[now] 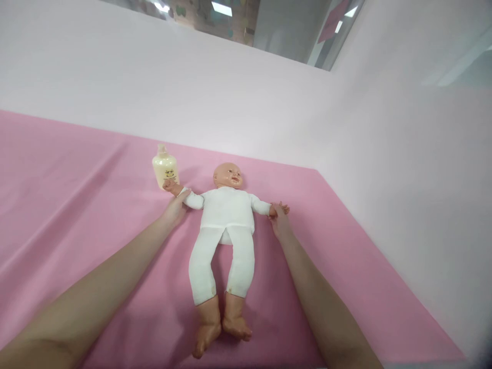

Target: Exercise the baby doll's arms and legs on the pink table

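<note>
Pink cloth [77,205] covers the surface where a doll [226,212] lies on its back at the middle of my remote view, its head toward the far white wall [192,87] and its bare feet pointing back at me. It wears a white one-piece suit and its arms are spread out to either side. My left hand [175,209] reaches in from the lower left, its fingers wrapped around the doll's forearm just below the small hand, which is lifted slightly off the cloth. My right hand [280,219] comes in from the lower right, its fingers closed on the doll's other hand at the end of the outstretched sleeve. Both of my forearms are bare and run along either side of the doll's legs, well clear of them. A pale yellow bottle [165,170] with a printed label stands upright on the cloth just behind the doll's raised hand; from this angle I cannot tell whether the two touch. The cloth shows long soft creases on the left. A second wall meets the surface along its right edge, and a strip of glass [238,20] runs above the far wall.
</note>
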Motion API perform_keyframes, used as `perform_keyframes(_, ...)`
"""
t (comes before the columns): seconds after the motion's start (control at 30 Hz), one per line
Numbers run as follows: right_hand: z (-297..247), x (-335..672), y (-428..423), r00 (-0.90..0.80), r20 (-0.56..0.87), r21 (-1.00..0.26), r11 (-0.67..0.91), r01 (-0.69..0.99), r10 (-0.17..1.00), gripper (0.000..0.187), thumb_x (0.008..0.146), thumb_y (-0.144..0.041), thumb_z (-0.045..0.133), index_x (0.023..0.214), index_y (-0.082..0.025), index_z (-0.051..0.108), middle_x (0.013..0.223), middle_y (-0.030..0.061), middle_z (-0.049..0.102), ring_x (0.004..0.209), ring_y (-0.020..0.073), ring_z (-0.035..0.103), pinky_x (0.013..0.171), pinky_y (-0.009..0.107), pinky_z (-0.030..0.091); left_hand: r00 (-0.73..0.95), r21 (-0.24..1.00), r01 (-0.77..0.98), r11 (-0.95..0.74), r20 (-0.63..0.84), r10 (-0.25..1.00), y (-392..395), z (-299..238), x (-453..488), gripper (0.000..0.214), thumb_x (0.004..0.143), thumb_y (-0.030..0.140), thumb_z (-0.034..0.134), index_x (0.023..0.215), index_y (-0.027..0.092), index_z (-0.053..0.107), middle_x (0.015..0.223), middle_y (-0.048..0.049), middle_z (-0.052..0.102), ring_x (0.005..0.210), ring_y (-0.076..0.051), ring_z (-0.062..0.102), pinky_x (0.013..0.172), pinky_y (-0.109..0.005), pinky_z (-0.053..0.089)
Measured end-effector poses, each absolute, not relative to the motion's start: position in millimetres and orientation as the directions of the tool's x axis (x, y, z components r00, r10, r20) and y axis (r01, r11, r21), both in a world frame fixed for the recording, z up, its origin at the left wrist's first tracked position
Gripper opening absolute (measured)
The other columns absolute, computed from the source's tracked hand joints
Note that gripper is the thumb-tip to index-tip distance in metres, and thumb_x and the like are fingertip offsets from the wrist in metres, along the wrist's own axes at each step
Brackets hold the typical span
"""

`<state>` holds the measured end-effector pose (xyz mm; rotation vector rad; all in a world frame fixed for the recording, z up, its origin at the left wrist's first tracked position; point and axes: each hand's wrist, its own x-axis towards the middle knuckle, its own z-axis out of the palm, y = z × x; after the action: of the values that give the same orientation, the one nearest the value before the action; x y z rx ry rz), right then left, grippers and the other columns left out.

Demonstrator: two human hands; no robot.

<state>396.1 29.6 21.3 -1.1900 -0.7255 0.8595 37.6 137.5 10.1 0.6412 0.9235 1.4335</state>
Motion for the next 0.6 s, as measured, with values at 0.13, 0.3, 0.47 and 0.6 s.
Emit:
perform_keyframes(0.13,21.9,394.0,29.3,0.49,0.015,-0.971,0.13,-0.203,0.872,0.048,0.067,-0.055,0.097,0.087,-0.027,0.063,0.089,0.0025,0.066,0.087,0.0215,0.066,0.06,0.029,0.049,-0.099,0.839,-0.54,0.069,-0.144,0.985,137.5,10.2,38.0,0.02,0.088,0.028,0.093,0.091,0.021,0.074,0.089,-0.0038,0.078,0.092,-0.026,0.079,0.093,-0.038,0.07)
perform_keyframes(0.3,20.4,395.1,30.1,0.496,0.007,-0.967,0.131,-0.216,0.868,0.048,0.069,-0.058,0.095,0.087,-0.027,0.063,0.089,0.0018,0.065,0.086,0.0205,0.065,0.061,0.029,0.048,-0.103,0.832,-0.55,0.067,-0.147,0.984,138.8,7.3,37.2,0.024,0.086,0.028,0.096,0.094,0.021,0.075,0.089,-0.0039,0.078,0.094,-0.029,0.082,0.095,-0.04,0.071)
perform_keyframes(0.47,18.7,396.2,31.1,0.501,0.01,-0.964,0.142,-0.226,0.865,0.052,0.067,-0.064,0.094,0.088,-0.026,0.065,0.091,0.003,0.067,0.085,0.0201,0.063,0.06,0.029,0.047,-0.1,0.83,-0.554,0.07,-0.15,0.984,138.3,7.8,37.6,0.023,0.087,0.027,0.095,0.095,0.021,0.075,0.09,-0.004,0.078,0.094,-0.028,0.081,0.098,-0.041,0.07)
perform_keyframes(0.6,17.7,397.2,31.3,0.491,0.042,-0.966,0.161,-0.204,0.87,0.054,0.072,-0.072,0.091,0.088,-0.027,0.065,0.09,0.0039,0.067,0.085,0.0218,0.064,0.06,0.03,0.046,-0.107,0.837,-0.543,0.063,-0.143,0.984,136.9,10.0,37.6,0.021,0.086,0.027,0.093,0.094,0.02,0.074,0.089,-0.0037,0.077,0.091,-0.026,0.079,0.095,-0.039,0.069)
